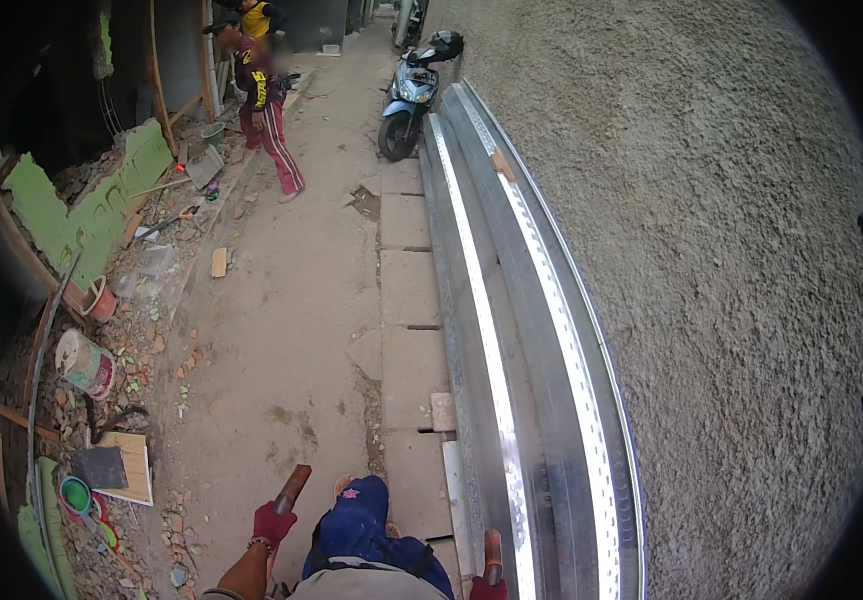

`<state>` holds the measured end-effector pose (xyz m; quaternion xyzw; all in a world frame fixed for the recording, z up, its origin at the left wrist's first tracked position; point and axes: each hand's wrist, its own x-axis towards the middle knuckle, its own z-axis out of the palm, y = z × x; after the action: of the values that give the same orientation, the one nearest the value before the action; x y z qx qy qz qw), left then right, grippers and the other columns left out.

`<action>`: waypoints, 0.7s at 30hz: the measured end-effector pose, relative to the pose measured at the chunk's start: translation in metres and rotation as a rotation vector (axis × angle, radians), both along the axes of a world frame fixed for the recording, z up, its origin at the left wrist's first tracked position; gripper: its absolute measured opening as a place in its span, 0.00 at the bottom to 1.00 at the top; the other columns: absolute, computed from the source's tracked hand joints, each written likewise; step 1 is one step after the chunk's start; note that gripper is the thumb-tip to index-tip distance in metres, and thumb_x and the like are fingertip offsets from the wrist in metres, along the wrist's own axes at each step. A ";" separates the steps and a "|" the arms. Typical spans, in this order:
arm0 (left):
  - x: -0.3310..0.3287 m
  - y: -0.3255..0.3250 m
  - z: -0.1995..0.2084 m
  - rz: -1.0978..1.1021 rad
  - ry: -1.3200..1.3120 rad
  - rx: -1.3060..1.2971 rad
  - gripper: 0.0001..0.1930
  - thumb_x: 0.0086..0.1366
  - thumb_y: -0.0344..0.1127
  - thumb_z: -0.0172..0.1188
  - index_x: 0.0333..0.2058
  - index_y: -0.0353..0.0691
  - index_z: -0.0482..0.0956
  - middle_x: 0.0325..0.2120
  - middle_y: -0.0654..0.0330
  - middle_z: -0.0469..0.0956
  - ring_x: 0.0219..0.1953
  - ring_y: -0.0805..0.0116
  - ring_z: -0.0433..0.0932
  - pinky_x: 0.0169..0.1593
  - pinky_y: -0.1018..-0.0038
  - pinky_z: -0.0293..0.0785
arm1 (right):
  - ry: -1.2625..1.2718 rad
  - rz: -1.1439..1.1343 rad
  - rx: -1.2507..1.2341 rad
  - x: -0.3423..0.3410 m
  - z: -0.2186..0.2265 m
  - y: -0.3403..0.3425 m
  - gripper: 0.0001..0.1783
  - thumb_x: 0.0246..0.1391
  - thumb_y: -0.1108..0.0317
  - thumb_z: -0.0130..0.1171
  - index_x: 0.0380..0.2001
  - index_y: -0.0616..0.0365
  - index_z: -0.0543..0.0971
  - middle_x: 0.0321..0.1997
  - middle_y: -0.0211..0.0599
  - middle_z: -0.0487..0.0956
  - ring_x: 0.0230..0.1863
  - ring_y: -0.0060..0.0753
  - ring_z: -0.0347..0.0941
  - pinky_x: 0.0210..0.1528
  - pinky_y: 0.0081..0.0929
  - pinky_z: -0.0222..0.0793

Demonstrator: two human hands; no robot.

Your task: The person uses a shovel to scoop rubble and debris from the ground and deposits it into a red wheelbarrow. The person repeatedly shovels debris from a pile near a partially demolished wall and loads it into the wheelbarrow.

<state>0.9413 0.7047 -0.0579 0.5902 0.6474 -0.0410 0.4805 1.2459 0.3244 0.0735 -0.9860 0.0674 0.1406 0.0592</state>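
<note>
Beside blue trousers (357, 520), two gloved hands (274, 523) grip two brown handles (295, 489)

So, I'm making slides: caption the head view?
Maroon-gloved left hand and right hand grip brown stick-like pieces near long silvery metal channels.

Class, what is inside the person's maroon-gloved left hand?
The maroon-gloved left hand grips a reddish-brown, rod-shaped handle. Its forward end shows; the stretch inside the grip is covered and cannot be seen.
</note>
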 end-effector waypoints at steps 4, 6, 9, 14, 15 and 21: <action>0.037 0.022 -0.003 0.005 -0.007 -0.031 0.21 0.41 0.44 0.68 0.33 0.36 0.80 0.29 0.48 0.82 0.34 0.52 0.82 0.38 0.63 0.77 | 0.077 -0.086 -0.015 0.032 0.003 0.023 0.39 0.40 0.41 0.65 0.49 0.61 0.75 0.48 0.58 0.78 0.50 0.59 0.75 0.53 0.49 0.70; 0.047 0.034 -0.005 0.017 -0.004 -0.047 0.22 0.40 0.43 0.68 0.33 0.36 0.80 0.29 0.48 0.82 0.33 0.52 0.82 0.38 0.63 0.77 | 0.100 -0.075 -0.021 0.049 0.004 0.046 0.40 0.40 0.41 0.65 0.51 0.61 0.75 0.49 0.58 0.77 0.51 0.60 0.74 0.53 0.49 0.69; 0.055 0.059 -0.005 0.072 0.029 0.012 0.22 0.40 0.43 0.69 0.33 0.36 0.79 0.28 0.48 0.82 0.33 0.52 0.82 0.38 0.63 0.77 | 0.120 -0.038 -0.015 0.074 0.005 0.094 0.42 0.40 0.40 0.65 0.52 0.60 0.73 0.51 0.58 0.76 0.53 0.60 0.73 0.55 0.49 0.69; 0.051 0.114 0.014 0.225 0.021 0.070 0.21 0.39 0.41 0.70 0.32 0.35 0.79 0.27 0.49 0.81 0.32 0.54 0.82 0.37 0.64 0.77 | 0.183 0.053 0.023 0.109 0.004 0.184 0.44 0.39 0.39 0.65 0.55 0.60 0.71 0.55 0.58 0.74 0.55 0.60 0.71 0.57 0.48 0.67; 0.049 0.125 0.018 0.236 0.036 0.069 0.20 0.39 0.40 0.70 0.31 0.35 0.79 0.27 0.49 0.81 0.32 0.54 0.82 0.37 0.64 0.77 | 0.204 0.069 0.030 0.116 0.002 0.202 0.45 0.39 0.39 0.65 0.55 0.59 0.71 0.56 0.58 0.74 0.55 0.60 0.71 0.57 0.48 0.67; 0.041 0.209 -0.002 0.417 0.001 0.251 0.18 0.42 0.36 0.68 0.31 0.33 0.77 0.25 0.50 0.80 0.28 0.56 0.80 0.33 0.65 0.75 | -0.120 0.255 0.195 0.155 -0.058 0.308 0.27 0.32 0.47 0.71 0.33 0.56 0.81 0.31 0.51 0.82 0.36 0.56 0.81 0.37 0.46 0.76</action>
<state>0.9824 0.9135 -0.0600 0.4987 0.7556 0.1396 0.4011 1.4013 0.6322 0.0150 -0.9828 -0.0759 0.0938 0.1400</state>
